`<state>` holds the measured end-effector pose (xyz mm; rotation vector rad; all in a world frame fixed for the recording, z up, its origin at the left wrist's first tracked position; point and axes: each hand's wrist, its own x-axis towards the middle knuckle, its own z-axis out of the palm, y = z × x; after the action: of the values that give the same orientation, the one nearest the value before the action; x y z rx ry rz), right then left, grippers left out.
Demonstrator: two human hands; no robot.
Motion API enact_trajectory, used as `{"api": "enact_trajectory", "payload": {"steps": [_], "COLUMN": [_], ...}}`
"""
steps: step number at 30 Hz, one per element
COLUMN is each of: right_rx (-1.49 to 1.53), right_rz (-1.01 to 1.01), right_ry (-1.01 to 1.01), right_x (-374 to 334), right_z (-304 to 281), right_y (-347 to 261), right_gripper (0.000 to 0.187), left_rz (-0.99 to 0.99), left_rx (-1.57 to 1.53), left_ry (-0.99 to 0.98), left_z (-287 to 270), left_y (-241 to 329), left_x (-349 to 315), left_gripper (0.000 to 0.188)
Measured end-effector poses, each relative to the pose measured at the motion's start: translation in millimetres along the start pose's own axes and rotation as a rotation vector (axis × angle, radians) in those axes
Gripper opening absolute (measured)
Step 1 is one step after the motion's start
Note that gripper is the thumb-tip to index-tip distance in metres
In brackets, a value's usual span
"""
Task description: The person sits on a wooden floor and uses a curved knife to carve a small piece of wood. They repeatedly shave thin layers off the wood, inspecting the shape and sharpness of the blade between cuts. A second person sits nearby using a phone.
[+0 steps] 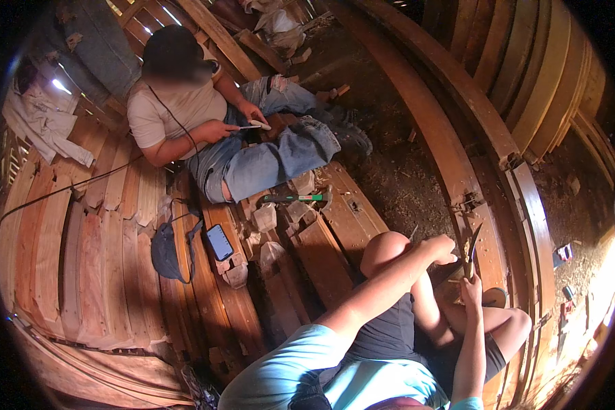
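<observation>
Right of centre in the frame, the right hand [471, 290] is clamping its fingers on a knife [474, 244], blade up; just left, the left hand [439, 249] is curling, around what, if anything, I cannot tell. Left of centre, a smartphone [219, 242] is lying.

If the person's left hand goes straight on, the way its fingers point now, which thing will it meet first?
Probably the blade in the right hand. Depth is unclear, though, so the left hand might pass above or below it.
</observation>
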<state>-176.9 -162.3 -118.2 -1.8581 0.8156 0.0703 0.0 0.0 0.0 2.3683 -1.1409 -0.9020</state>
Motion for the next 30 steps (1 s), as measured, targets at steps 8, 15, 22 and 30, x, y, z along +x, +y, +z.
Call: {"api": "enact_trajectory", "payload": {"steps": [8,15,22,30], "right_rx": [-0.315,-0.450,-0.419,-0.450], "right_rz": [-0.196,-0.134,-0.140,-0.125], "right_ry": [0.061,0.024,-0.004,0.003], "right_x": [12.4,-13.8,-21.9,-19.8], "right_z": [3.7,4.8,3.2,4.2], "right_y": [30.3,-21.3,-33.6,-33.3], "right_gripper": [0.024,0.029,0.030,0.030], "left_rz": [0.024,-0.014,-0.014,-0.008], "left_rx": [0.017,0.012,-0.001,-0.004], "left_ry": [-0.003,-0.010,-0.011,-0.013], "left_z": [-2.9,0.8,3.7,5.4], "left_y": [1.2,-4.2,-6.6,-8.8], "left_x": [2.6,2.8,5.7,12.3], "left_gripper": [0.040,0.041,0.041,0.042]}}
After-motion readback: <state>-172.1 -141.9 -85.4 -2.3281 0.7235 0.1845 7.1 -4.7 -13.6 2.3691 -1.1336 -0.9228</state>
